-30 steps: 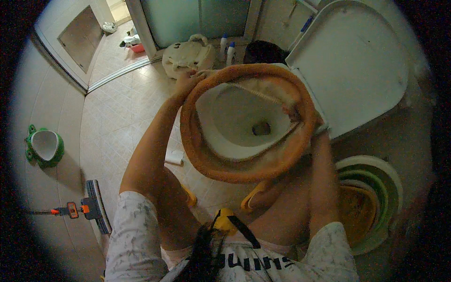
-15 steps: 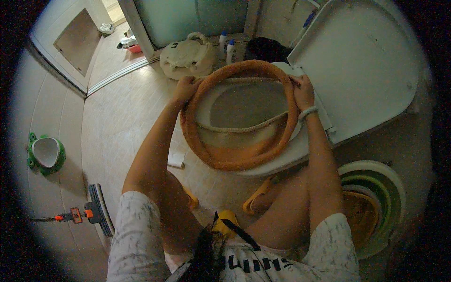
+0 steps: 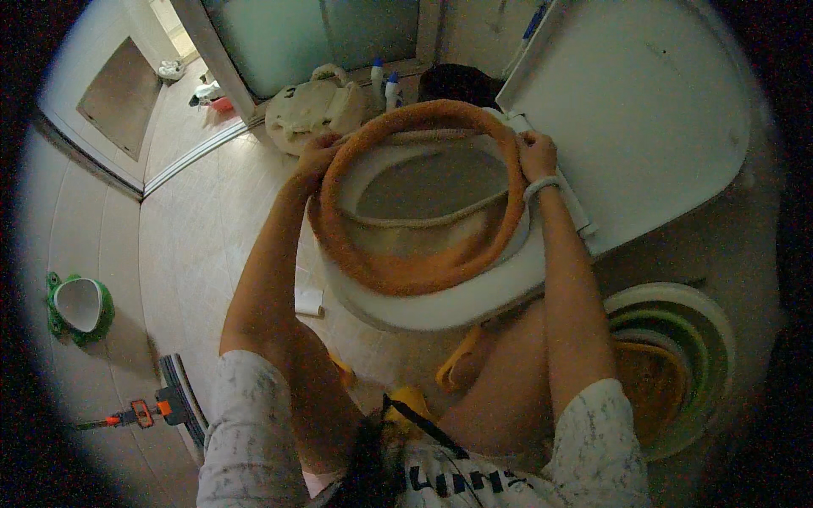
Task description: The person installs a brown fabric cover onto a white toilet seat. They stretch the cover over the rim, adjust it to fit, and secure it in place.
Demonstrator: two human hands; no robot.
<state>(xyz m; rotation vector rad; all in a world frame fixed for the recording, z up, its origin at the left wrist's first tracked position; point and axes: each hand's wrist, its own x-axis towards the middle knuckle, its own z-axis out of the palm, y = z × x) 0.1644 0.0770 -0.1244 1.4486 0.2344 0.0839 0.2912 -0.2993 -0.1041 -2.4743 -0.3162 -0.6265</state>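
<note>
Hands gripped the orange fuzzy seat cover (image 3: 423, 254) at its far end, one on each side. The left hand (image 3: 318, 157) had its fingers curled shut over the cover's outer left rim, and the right hand (image 3: 538, 155), a pale band at its wrist, pinched the right rim with fingers closed on the fabric.

A second before, the cover had been held up off the bowl, tilted toward the camera, with the open bowl and its drain showing through the ring. Half a second before, it had come down lower over the seat. In this moment the cover lay on the white toilet seat (image 3: 474, 300), its near curve draped over the seat's front part and its far curve stretched round the back, close to the hinge. The seat's white front edge stuck out below the orange fabric. Both hands had moved farther from the body, toward the raised white lid (image 3: 644, 110).

The green frog-shaped potty (image 3: 78, 306) on the tiled floor (image 3: 195, 245), the stacked basins (image 3: 677, 339) at the right, the cream bag (image 3: 313, 114) and the two bottles (image 3: 385, 85) by the glass door kept their places.
</note>
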